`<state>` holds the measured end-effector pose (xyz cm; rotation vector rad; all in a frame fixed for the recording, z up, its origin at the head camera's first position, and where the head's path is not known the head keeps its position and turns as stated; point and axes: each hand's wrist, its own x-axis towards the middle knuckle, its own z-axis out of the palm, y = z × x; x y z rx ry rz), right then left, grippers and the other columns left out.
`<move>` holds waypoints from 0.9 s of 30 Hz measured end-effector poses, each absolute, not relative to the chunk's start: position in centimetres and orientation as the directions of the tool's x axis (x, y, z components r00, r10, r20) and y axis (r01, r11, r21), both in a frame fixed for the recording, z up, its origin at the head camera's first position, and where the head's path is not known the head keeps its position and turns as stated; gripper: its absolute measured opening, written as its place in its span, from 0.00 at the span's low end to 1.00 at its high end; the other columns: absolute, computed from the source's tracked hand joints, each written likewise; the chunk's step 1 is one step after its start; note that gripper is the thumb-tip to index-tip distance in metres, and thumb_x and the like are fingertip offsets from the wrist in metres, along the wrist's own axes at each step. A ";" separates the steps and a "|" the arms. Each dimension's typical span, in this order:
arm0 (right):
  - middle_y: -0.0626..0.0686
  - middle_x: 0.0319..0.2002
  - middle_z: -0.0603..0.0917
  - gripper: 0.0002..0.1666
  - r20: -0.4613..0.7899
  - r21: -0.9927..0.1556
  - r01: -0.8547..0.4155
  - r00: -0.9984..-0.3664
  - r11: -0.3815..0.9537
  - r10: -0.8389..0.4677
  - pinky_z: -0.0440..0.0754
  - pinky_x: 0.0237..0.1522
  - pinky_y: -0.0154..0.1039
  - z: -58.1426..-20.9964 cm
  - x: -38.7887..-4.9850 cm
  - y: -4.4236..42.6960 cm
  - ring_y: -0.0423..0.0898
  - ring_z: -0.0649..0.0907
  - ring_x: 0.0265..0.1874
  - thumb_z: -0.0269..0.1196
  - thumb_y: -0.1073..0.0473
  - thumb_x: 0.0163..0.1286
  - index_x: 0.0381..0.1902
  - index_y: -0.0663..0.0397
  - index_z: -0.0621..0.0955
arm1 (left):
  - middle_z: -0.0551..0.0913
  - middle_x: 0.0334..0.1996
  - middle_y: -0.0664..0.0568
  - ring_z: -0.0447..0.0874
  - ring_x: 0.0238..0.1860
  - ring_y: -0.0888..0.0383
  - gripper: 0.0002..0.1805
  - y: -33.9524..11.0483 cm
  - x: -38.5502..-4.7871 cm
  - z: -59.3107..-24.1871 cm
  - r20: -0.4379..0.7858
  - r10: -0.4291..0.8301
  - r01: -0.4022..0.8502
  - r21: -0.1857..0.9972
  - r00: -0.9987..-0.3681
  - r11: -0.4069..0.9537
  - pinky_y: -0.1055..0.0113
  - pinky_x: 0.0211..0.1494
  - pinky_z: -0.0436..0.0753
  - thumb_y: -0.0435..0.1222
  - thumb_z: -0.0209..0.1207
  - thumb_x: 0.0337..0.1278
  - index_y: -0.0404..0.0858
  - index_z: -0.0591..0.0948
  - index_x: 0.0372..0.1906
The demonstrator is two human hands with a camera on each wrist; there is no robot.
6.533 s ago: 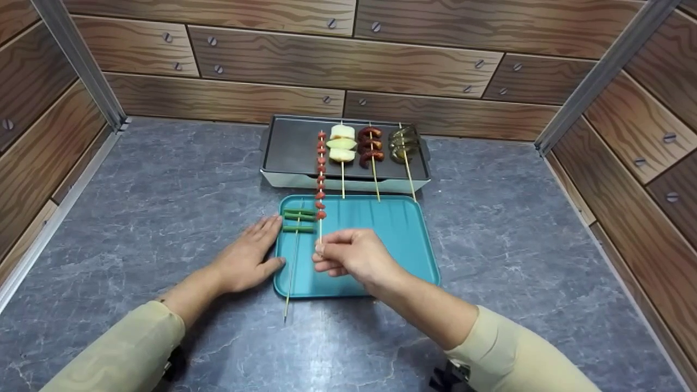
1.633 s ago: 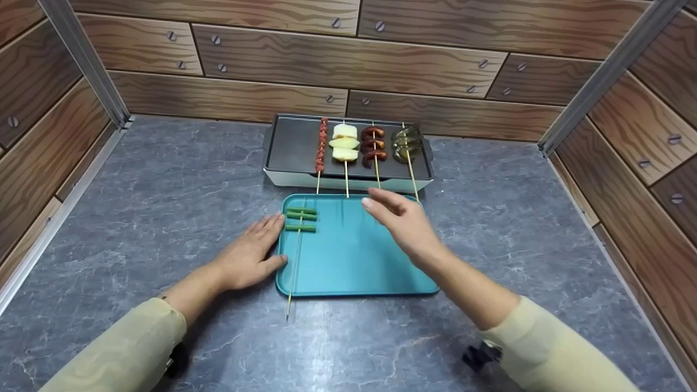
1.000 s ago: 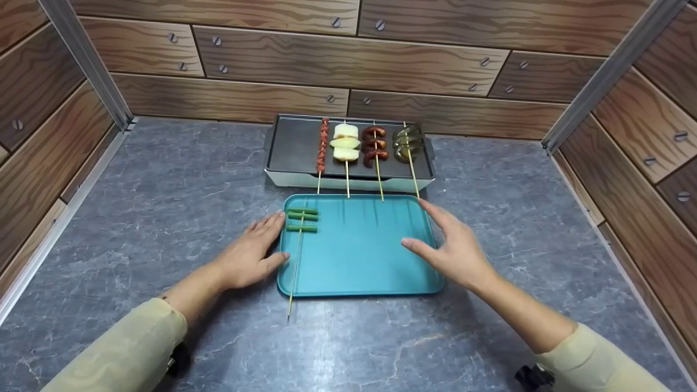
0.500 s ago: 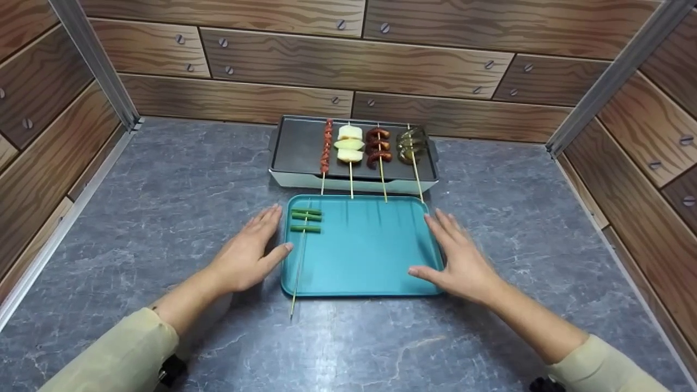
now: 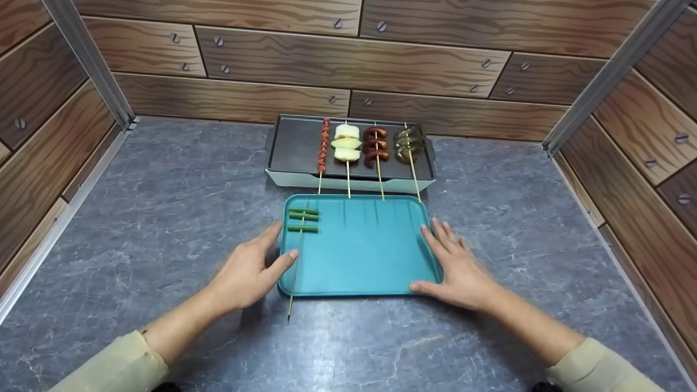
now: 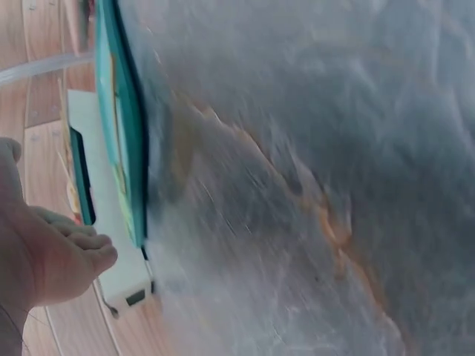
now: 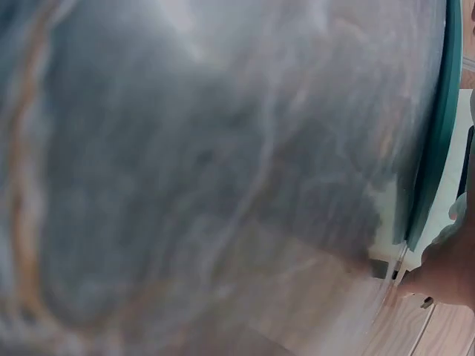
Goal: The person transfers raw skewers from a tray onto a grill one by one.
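A teal tray [image 5: 359,256] lies on the table between both hands. My left hand [image 5: 248,275] is at its left edge, thumb over the rim; in the left wrist view its fingers [image 6: 89,245] are loosely bent with nothing in them. At the right edge is my right hand [image 5: 463,275], fingers spread and thumb at the near corner. On the tray's left side lies a skewer of green stalk pieces [image 5: 303,228], its stick reaching past the near rim. Whether either hand presses on the rim is unclear.
Behind the tray stands a dark griddle [image 5: 294,144] with a pale body. On it lie a skewer of small red pieces [image 5: 323,147], one of white chunks [image 5: 347,155], one of brown curled pieces [image 5: 375,146] and one of dark green pieces [image 5: 405,152]. Their sticks overhang the front.
The right hand has laid the skewer of red pieces on the griddle, let go and moved to the tray's right edge. The left hand has drawn slightly nearer, its thumb over the rim.
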<state>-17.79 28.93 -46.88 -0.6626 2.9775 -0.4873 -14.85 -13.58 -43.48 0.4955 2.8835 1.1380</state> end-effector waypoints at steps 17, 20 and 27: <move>0.64 0.86 0.41 0.75 -0.016 -0.299 -0.416 -0.898 0.858 -0.441 0.42 0.81 0.68 -47.3 -18.5 29.5 0.65 0.43 0.84 0.66 0.19 0.61 0.87 0.56 0.48 | 0.88 0.55 0.36 0.88 0.56 0.42 0.30 -13.6 -12.5 -40.7 -0.139 0.032 -0.118 0.923 -0.990 0.367 0.51 0.59 0.88 0.49 0.57 0.79 0.27 0.81 0.66; 0.64 0.86 0.41 0.76 -0.022 -0.293 -0.418 -0.896 0.860 -0.443 0.42 0.81 0.68 -47.3 -18.7 29.5 0.65 0.43 0.84 0.66 0.18 0.61 0.87 0.57 0.48 | 0.88 0.52 0.34 0.89 0.53 0.40 0.32 -13.7 -12.1 -40.6 -0.239 0.024 -0.221 0.927 -0.971 0.304 0.51 0.55 0.90 0.51 0.57 0.79 0.25 0.80 0.65; 0.65 0.86 0.40 0.76 -0.037 -0.276 -0.424 -0.892 0.863 -0.450 0.42 0.81 0.68 -47.4 -18.9 29.6 0.65 0.43 0.84 0.64 0.18 0.61 0.87 0.58 0.46 | 0.88 0.49 0.33 0.90 0.49 0.42 0.35 -13.9 -11.4 -41.1 -0.423 0.026 -0.408 0.887 -0.906 0.217 0.51 0.52 0.90 0.52 0.55 0.79 0.21 0.79 0.63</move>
